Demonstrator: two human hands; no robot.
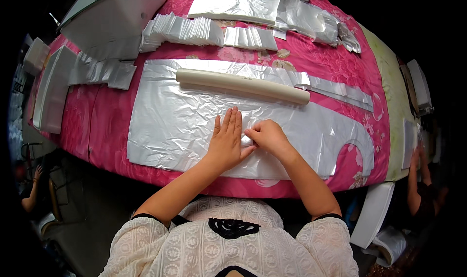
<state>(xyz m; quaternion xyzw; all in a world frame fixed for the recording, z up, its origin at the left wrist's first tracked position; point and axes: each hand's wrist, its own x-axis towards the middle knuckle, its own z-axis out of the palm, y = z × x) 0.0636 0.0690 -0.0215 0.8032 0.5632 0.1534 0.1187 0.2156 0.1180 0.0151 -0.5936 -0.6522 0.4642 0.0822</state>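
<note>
A broad stack of thin, silvery-white plastic bags [160, 126] lies flat in front of me, with a curved handle cut-out at its right end. My left hand [225, 141] rests palm down on the stack with its fingers stretched out. Just right of it, my right hand [269, 138] is closed in a pinch at a small folded piece of plastic bag [246, 141] between the two hands. Its fingertips partly hide the fold. Across the stack beyond my hands lies a cream-coloured tube [243, 86].
Rows of folded bags [182, 31] stand at the back beside a white box [114, 21]. Another flat bag stack [233, 4] lies at the far side. A white container [53, 92] stands left on the pink flowered cloth [112, 136]. Other people's hands [421, 160] show far right.
</note>
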